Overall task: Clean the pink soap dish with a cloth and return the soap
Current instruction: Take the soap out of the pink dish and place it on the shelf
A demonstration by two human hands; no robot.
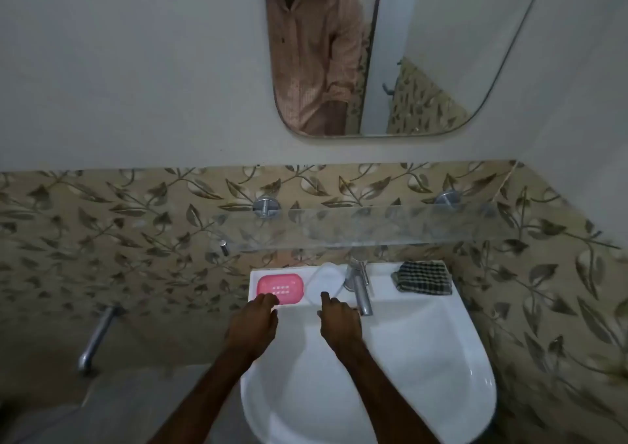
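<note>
Big white sink [424,358] fills the space under and around both forearms, its basin curving away to the right of the right hand. Up past the hands, the mirror [441,52] hangs on the wall, and between mirror and sink runs a glass shelf [373,226] on two metal mounts, over leaf-patterned tiles [102,222]. Out to the left of the left hand, a metal wall tap [97,335] angles down.

Just right of the right hand stands the sink faucet [358,287], its spout pointing toward the basin. Further right, well apart from both hands, a checked cloth [423,277] lies folded on the sink's back ledge.

Right hand [339,321]: fingers curled in, one finger stretched forward, its tip on or just at the edge of a pale oval thing [326,280] on the ledge; whether that is the soap, I cannot tell. The hand grips nothing.

Left hand [255,324]: loosely curled, fingertips at the near rim of the pink soap dish [280,287], touching or about to, not clearly gripping it. The dish sits on the ledge's left end, directly ahead of the left hand, and its slotted floor is showing.
</note>
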